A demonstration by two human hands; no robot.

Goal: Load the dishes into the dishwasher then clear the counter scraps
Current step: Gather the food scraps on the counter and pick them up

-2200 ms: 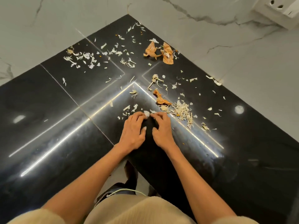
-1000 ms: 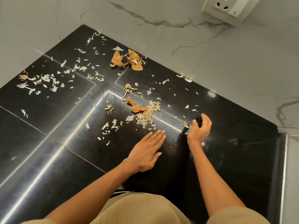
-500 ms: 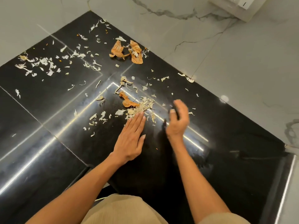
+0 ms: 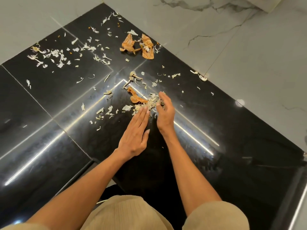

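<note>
Left hand (image 4: 135, 135) lies flat, right hand (image 4: 165, 112) cupped on edge, neither gripping; the peel pile (image 4: 148, 102) sits right between the fingertips. I'd keep both palms low, scoop together.

A glossy black stone bench (image 4: 232, 146) fills the corner, its seams and long streaks of reflected light running diagonally. Pale marble wall tiles (image 4: 249, 55) with grey veins rise behind it from nine to three o'clock.
</note>
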